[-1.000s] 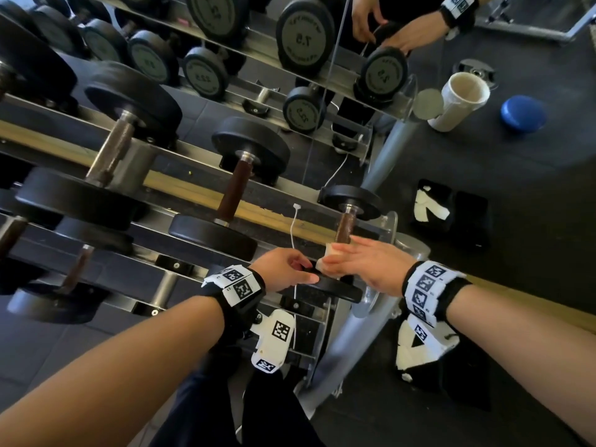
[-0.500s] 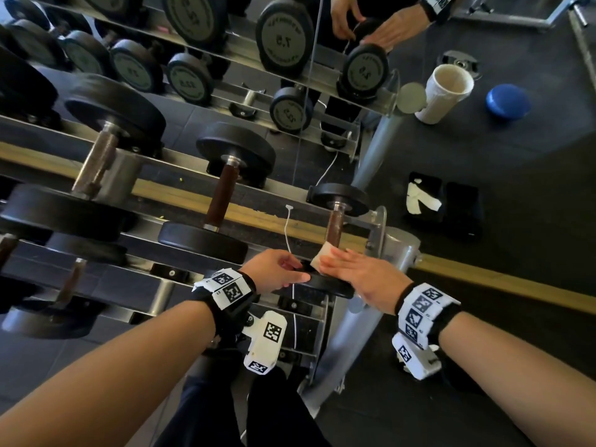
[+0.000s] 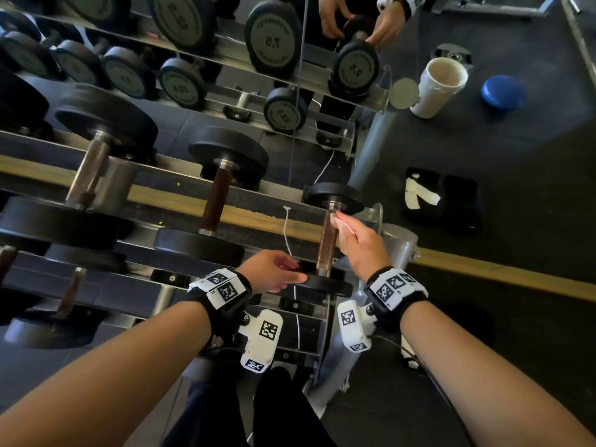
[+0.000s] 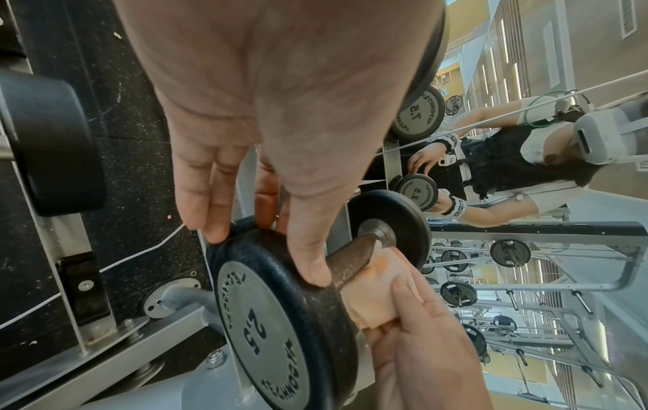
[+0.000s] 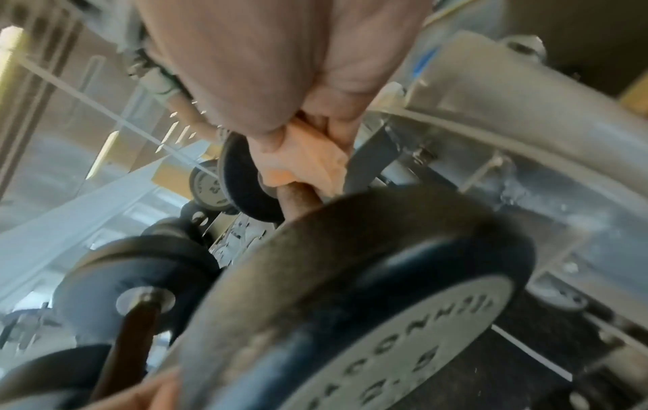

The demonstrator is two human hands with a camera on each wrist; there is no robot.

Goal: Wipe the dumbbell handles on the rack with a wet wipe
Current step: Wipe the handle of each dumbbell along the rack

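A small 2.5 dumbbell [image 3: 325,282] lies at the right end of the rack's upper tier [image 3: 380,217]. My left hand [image 3: 295,271] grips its near black plate [image 4: 266,319], thumb on the rim and fingers on the other side. My right hand [image 3: 343,225] holds a folded pale wet wipe [image 3: 342,224] against the rusty brown handle [image 3: 326,246], close to the far plate [image 3: 335,195]. In the left wrist view the wipe [image 4: 371,291] wraps the handle's [image 4: 354,258] right side. The right wrist view shows the wipe [image 5: 301,163] bunched over the handle [image 5: 298,197].
Two larger dumbbells [image 3: 216,195] [image 3: 90,169] sit to the left on the same tier, with more below. A mirror behind the rack reflects the dumbbells, my hands, a white cup [image 3: 438,88] and a blue disc [image 3: 503,91]. A thin white cable [image 3: 287,233] hangs nearby.
My right hand has slid the wipe along the handle from the near plate to the far end. The left hand has stayed on the near plate.
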